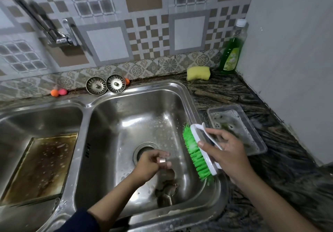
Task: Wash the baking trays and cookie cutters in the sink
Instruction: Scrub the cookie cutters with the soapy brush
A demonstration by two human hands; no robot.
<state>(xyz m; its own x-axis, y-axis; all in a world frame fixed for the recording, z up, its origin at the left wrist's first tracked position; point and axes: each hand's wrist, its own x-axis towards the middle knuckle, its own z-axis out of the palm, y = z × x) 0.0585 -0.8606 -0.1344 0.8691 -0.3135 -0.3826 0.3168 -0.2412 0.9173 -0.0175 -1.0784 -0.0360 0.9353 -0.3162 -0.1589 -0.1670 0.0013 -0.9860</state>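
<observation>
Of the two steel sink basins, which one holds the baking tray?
The left steel basin holds the stained brown baking tray; the right steel basin, under both hands, has none.

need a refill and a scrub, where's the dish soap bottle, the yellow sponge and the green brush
dish soap bottle [230,55]: head view, on its green lower body by the label.
yellow sponge [198,73]: head view, middle of its front face.
green brush [195,155]: head view, on the green bristles, held in the right hand.

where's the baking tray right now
In the head view the baking tray lies in the left sink basin, left of the left hand, which holds a small metal cutter over the right basin.
</observation>
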